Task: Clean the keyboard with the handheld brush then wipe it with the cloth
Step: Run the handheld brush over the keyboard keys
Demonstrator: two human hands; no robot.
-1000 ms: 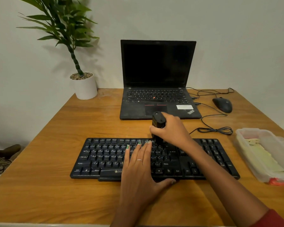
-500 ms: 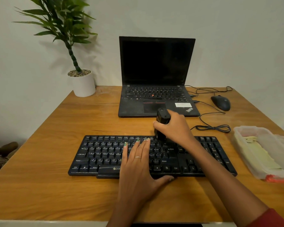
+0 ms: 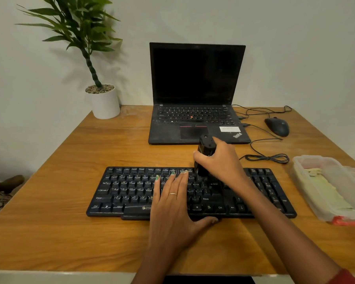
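Observation:
A black keyboard point(image 3: 131, 191) lies across the near half of the wooden desk. My left hand point(image 3: 173, 203) lies flat on its middle keys, fingers straight, thumb at the front edge. My right hand point(image 3: 221, 162) grips a black handheld brush point(image 3: 206, 146) that stands upright on the upper rows right of centre; its lower end is hidden among the keys and my fingers. A pale yellow-green cloth point(image 3: 326, 187) lies inside a clear plastic container point(image 3: 307, 193) at the right edge of the desk.
An open black laptop point(image 3: 197, 119) stands behind the keyboard. A black mouse point(image 3: 277, 126) and its coiled cable point(image 3: 266, 157) lie at the back right. A white pot with a green plant point(image 3: 104, 103) is at the back left.
My right hand and the brush have shifted a little to the right along the upper key rows. My left hand stays flat on the keyboard.

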